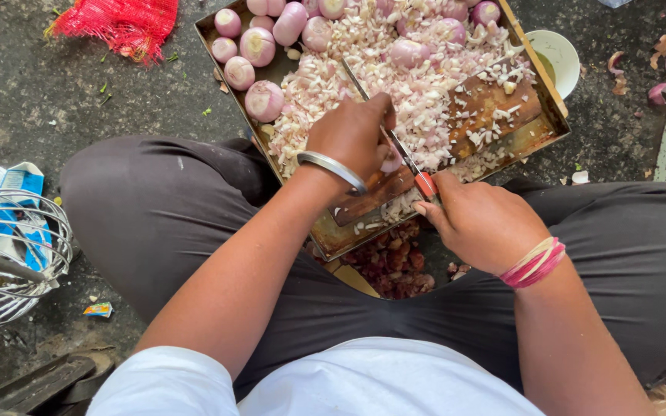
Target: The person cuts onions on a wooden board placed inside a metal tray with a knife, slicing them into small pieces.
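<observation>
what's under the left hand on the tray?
Under the left hand: a piece of peeled onion on the wooden board, with the knife blade against it. The hand covers most of the piece.

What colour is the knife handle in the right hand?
Red-orange, seen in the head view where the knife handle pokes out of the right hand.

A person sits on the ground with a metal tray (234,91) before the knees. The left hand (352,139) presses an onion piece (391,161) onto a wooden board (495,104). The right hand (483,223) grips a knife (395,139) with a red handle. Chopped onion (364,69) fills the tray; peeled onions (256,46) lie far left. A red mesh bag (121,23) lies far left, a wire whisk (9,258) near left.
</observation>
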